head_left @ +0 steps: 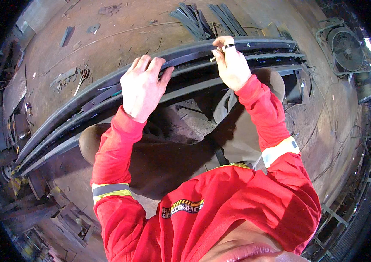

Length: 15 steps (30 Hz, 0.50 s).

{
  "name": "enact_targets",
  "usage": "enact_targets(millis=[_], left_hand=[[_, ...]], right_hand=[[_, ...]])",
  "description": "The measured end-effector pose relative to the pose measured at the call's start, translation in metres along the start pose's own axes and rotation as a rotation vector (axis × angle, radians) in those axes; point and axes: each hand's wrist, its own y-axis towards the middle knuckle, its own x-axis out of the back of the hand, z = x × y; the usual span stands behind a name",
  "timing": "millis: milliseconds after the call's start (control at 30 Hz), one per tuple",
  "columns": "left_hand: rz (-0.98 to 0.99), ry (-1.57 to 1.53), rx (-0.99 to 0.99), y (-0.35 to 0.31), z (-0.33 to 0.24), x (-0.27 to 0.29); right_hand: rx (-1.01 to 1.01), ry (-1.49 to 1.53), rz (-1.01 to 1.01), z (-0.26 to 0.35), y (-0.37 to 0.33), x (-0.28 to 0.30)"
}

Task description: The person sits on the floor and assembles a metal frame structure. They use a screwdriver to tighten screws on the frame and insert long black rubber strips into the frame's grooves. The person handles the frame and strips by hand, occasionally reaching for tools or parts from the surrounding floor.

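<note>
A long dark steel beam crosses in front of me and looks bowed in this view. My left hand is closed over its upper edge, with fingers bent on the far side and the thumb nearer me. To the right, my right hand is above the same beam, thumb and fingers pinched on a small metal piece with a bolt-like end; its exact kind is too small to make out. A dark band circles one finger of that hand. More steel edges run alongside, closer to my knees.
Dark flat bars lie in bundles on the brown floor beyond the beam. Scissor-like pliers and scrap plates lie at far left. A large fan stands at far right, near loose cables. Metal scrap is at lower left.
</note>
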Motion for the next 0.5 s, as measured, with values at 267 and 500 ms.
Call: enact_targets(millis=[267,500], left_hand=[[0.019,-0.018,0.018,-0.0025,0.0005,-0.0013],[0.066,-0.056,0.051,-0.0052,0.0012,-0.0056]], right_hand=[[-0.013,-0.134,0.058,0.0028,-0.0023,0.0017],[-0.001,-0.199,0.108,0.0003,-0.0028,0.0046]])
